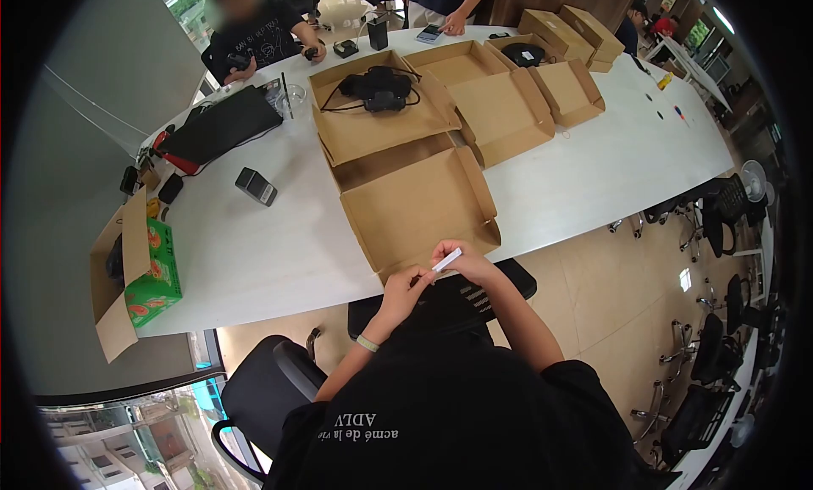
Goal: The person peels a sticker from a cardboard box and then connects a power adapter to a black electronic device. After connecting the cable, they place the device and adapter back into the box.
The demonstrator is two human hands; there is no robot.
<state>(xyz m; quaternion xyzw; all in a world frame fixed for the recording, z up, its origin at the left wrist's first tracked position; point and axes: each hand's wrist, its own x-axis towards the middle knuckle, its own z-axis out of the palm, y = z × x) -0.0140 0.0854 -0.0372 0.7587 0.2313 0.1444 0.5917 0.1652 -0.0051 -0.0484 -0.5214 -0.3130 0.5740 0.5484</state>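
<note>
A small white flat object (447, 260), its exact kind too small to make out, is held between both hands just over the table's front edge. My left hand (406, 288), with a light band on its wrist, pinches the lower end. My right hand (465, 261) has its fingers closed around the upper end. Directly beyond the hands lies an open cardboard box (419, 206), its lid folded toward me. Another open box (339, 138) behind it carries a black strapped device (381, 88).
More open cardboard boxes (504, 113) and stacked closed ones (559, 34) stand farther back. Left are a dark grey block-shaped device (256, 187), a black laptop-like slab (224, 126) and a green carton (157, 274). Two people work across the table (296, 261). Office chairs (271, 388) stand nearby.
</note>
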